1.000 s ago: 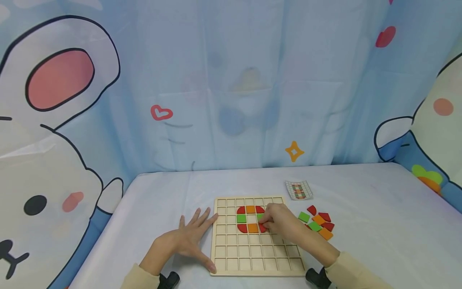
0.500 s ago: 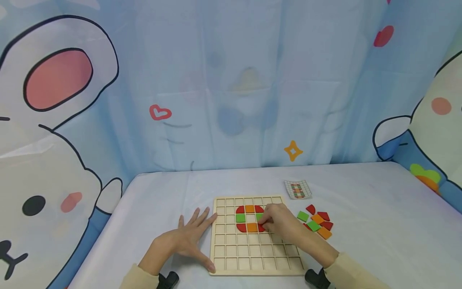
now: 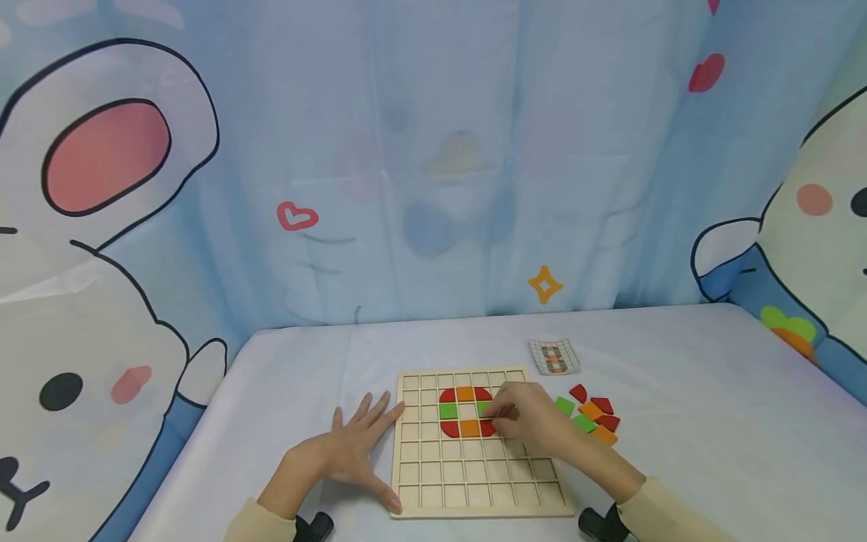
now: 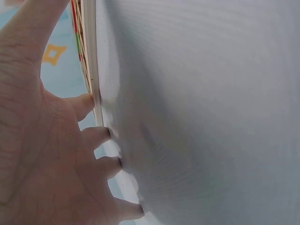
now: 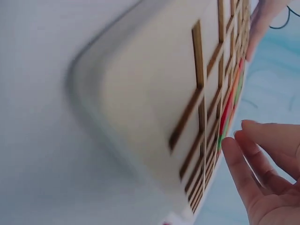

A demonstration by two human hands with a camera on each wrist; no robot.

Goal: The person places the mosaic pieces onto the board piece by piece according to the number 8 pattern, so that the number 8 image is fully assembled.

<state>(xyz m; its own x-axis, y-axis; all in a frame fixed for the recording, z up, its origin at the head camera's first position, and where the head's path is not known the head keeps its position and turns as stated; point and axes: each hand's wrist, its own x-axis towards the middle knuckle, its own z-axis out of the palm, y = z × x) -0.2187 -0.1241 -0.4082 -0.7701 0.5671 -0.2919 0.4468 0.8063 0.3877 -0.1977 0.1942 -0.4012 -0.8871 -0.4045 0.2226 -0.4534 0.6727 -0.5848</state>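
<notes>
Probably light, stiff and best pinched by its edges, a green tile (image 3: 482, 409) sits in our wooden grid board (image 3: 474, 473) beside our parted, seemingly empty right hand (image 3: 531, 418), our left hand (image 3: 351, 452) splayed alongside.

Pale wooden gridded board (image 3: 454, 473): rounded red tiles (image 3: 449, 429) alternate in a ring with square orange tiles (image 3: 469, 428) at 12 and 6 o'clock, square green tiles (image 3: 448, 411) at 3 and 9. Light-blue fabric curtain (image 3: 339, 113): red hearts (image 3: 707, 73) printed.
</notes>
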